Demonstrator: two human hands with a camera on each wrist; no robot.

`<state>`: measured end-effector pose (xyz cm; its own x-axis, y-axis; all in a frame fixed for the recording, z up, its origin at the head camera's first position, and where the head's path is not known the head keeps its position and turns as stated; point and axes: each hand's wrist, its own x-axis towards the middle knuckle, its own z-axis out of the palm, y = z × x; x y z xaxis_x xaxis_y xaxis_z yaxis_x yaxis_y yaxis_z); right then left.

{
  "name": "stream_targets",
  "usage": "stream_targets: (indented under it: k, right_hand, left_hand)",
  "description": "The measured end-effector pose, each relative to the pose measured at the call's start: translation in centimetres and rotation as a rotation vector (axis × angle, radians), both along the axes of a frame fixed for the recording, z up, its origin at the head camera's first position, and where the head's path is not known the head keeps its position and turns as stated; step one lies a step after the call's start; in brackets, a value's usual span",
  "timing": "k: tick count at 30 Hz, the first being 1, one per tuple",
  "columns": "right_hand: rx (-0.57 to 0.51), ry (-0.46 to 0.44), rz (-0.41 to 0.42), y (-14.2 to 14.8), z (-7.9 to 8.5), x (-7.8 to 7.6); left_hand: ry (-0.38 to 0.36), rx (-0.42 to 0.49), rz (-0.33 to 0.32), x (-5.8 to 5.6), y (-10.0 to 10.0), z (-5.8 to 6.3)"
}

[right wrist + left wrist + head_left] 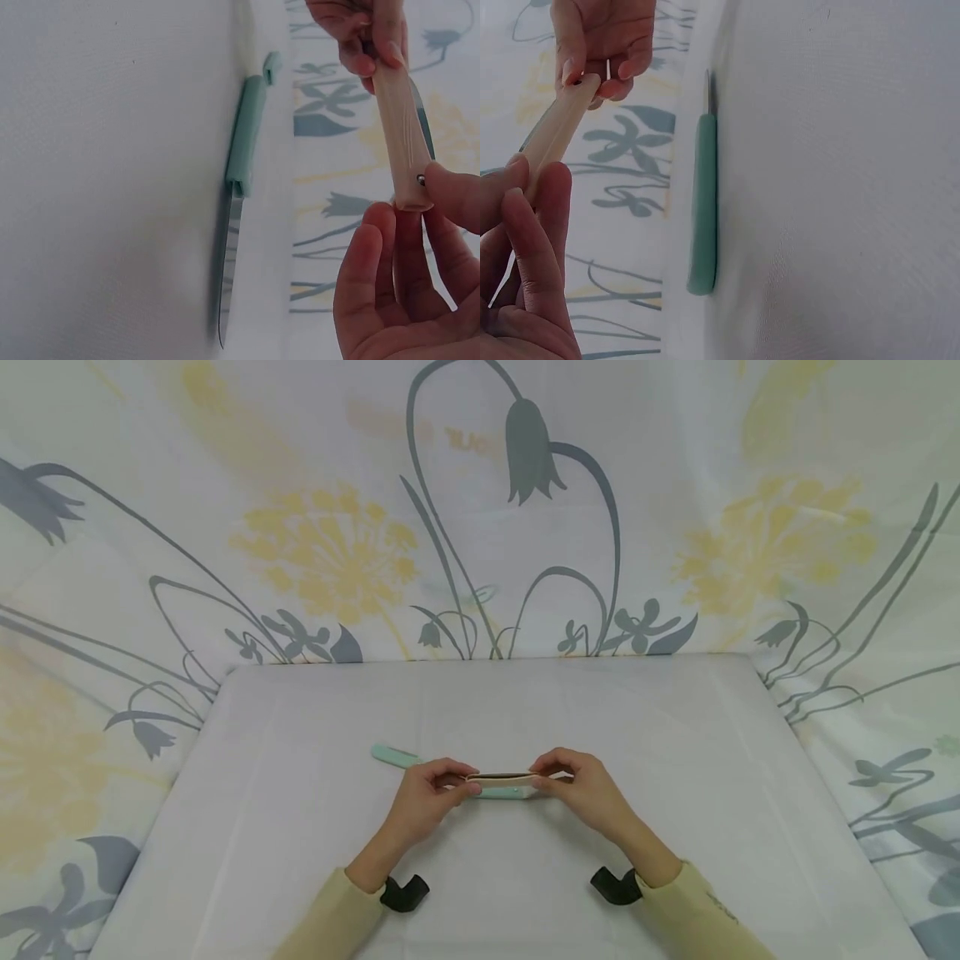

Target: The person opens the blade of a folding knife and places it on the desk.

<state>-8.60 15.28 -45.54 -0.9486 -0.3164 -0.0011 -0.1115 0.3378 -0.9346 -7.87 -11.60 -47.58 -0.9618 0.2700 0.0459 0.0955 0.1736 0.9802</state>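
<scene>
Both hands are raised just above the near-middle of the surface (675, 760), holding one object between them.

Held object: a folding knife (502, 779) with a pale wood-toned handle, elongated, rounded at the ends and smooth. A small metal rivet shows near the end at the right hand. A thin dark line runs along its top edge in the head view; a narrow strip of grey blade shows beside the handle in the right wrist view. Whether the blade is partly out cannot be told.

Left hand (427, 789): fingertips and thumb pinch the left end of the folding knife, fingers curled.
Right hand (581, 785): thumb and fingers pinch the right end, by the rivet.

Lying on the surface just beyond and below the hands: a paring knife (238, 195) with a mint-green handle, matte, a straight bar with rounded edges, and a narrow pointed steel blade lying flat. A second mint-green piece (395, 755) lies towards the left edge of the surface, near the left hand; only part of it is visible and its type cannot be told.

Surface covering: white cloth, fine weave, faint creases. Backdrop (337, 552): fabric printed with grey stems and yellow flowers.
</scene>
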Motion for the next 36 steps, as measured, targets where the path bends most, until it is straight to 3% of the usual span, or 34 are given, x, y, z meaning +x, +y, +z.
stream_targets:
  k: [7,16,29,36]
  right_hand:
    - [-0.022,0.014,0.084,0.1,0.4,0.1]
    - [-0.02,0.15,0.166,-1.4,0.5,0.4]
    - [0.108,0.356,0.176,-2.5,0.9,0.3]
    - [0.115,0.347,0.173,-2.9,1.1,0.6]
  left_hand:
    - [0.058,-0.001,-0.017,0.4,0.5,0.6]
    - [0.063,-0.008,-0.043,0.9,1.0,0.6]
    - [0.103,0.0,-0.074,1.0,1.7,0.4]
    - [0.108,-0.004,-0.089,1.1,1.9,0.2]
